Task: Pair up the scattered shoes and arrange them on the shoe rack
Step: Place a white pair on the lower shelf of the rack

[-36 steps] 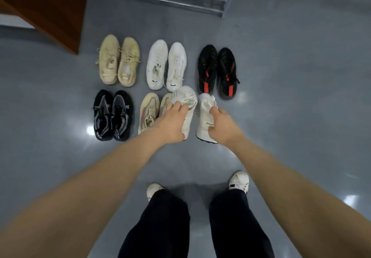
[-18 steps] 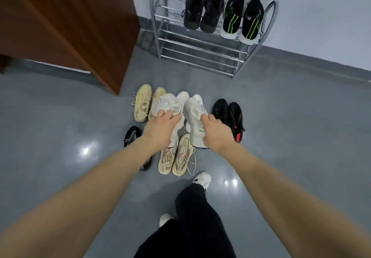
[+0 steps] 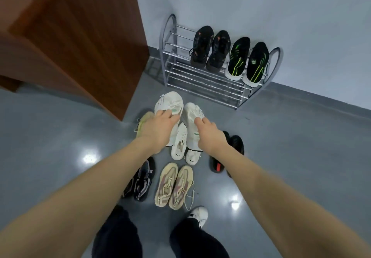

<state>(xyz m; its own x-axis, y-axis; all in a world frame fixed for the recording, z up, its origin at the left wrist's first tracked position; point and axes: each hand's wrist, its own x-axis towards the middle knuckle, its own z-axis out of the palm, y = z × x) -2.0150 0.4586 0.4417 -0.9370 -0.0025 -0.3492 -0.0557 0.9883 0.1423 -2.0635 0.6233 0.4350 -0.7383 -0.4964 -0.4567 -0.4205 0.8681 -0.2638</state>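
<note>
Shoes held: a white pair with green marks, one in each hand, lifted above the floor on the near side of the rack (image 3: 210, 81), toes toward it.
Left shoe (image 3: 169, 105): left hand (image 3: 158, 131) grasps it from above, fingers curled over the laces and tongue.
Right shoe (image 3: 192, 115): right hand (image 3: 210, 135) grasps it at the collar, fingers curled into the opening; it sits just beside the left shoe, almost touching.
Rack: chrome tube shelves against the pale wall (image 3: 281, 16), with arched ends.
On the rack's top shelf: black pair (image 3: 209, 50) toward its left end, black-and-green pair (image 3: 248, 61) toward its right end, toes pointing away from the wall.
Lower rack shelves: bare bars showing.
White pair (image 3: 185, 145): on the floor nearer the person than the rack, partly under the held shoes.
Yellow shoe (image 3: 143, 120): left of the white pair, mostly hidden by the left hand.
Black-and-red pair (image 3: 234, 149): right of the white pair, partly behind the right forearm.
Beige pair (image 3: 173, 187): farther from the rack than the white pair, laces trailing on the floor.
Black-and-grey pair (image 3: 142, 181): left of the beige pair, partly covered by the left forearm.
Cabinet (image 3: 70, 36): brown wood, left of the rack.
Floor (image 3: 301, 147): glossy grey with light reflections.
Person: dark trousers (image 3: 116, 237), one white shoe (image 3: 199, 214) worn, farthest from the rack.
</note>
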